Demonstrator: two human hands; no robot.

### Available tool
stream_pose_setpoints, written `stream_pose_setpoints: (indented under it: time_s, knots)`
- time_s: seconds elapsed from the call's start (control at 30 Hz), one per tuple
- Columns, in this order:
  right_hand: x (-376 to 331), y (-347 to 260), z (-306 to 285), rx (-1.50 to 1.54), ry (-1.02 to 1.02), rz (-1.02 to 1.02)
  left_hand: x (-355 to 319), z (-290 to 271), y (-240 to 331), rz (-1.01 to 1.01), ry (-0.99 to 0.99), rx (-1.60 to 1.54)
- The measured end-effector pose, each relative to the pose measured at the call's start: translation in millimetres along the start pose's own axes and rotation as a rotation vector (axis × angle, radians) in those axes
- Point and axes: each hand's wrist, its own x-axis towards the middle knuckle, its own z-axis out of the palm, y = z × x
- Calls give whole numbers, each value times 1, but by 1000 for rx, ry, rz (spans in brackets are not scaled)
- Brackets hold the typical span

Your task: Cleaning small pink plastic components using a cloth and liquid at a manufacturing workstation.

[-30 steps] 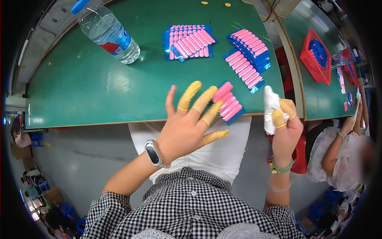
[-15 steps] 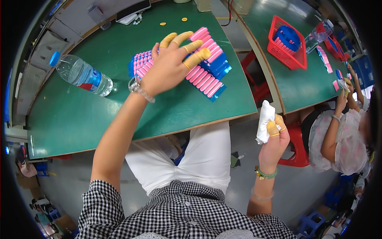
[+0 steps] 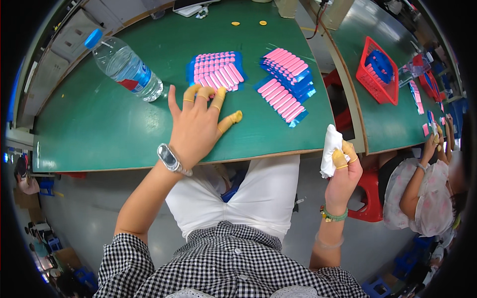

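My left hand (image 3: 201,119), with yellow finger cots on several fingers, is open, its fingers spread over the green tabletop. Its fingertips reach the near edge of a blue sheet with rows of pink strips (image 3: 218,72); whether they touch it I cannot tell. To the right lies a stack of similar blue sheets with pink strips (image 3: 285,64), and another such sheet (image 3: 282,99) sticks out at its near side. Off the table's front edge, my right hand (image 3: 345,171) pinches a crumpled white cloth (image 3: 330,151) between finger-cotted fingertips.
A water bottle with a blue cap (image 3: 129,69) stands left of my left hand. Two yellow finger cots (image 3: 263,23) lie at the back. On the table to the right is a red basket (image 3: 378,89) holding blue and pink pieces. A co-worker (image 3: 417,184) sits there.
My left hand has moved off the right stack, left and toward me, uncovering the pink-strip sheets. My right hand still holds the cloth in nearly the same place. The view has shifted slightly.
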Motion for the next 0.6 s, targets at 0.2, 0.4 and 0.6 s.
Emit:
stream_pose_setpoints:
  time_s: [0.2,0.4,0.6]
  knots:
    - [21,-9,54,-42,-333,-182,-51,-27,4,120,-88,-243]
    - [54,-24,118,-353,-630,-317,-72,-21,18,79,-55,-324]
    - [51,-15,154,-794,-876,-710,-76,-8,21,80,-118,-185]
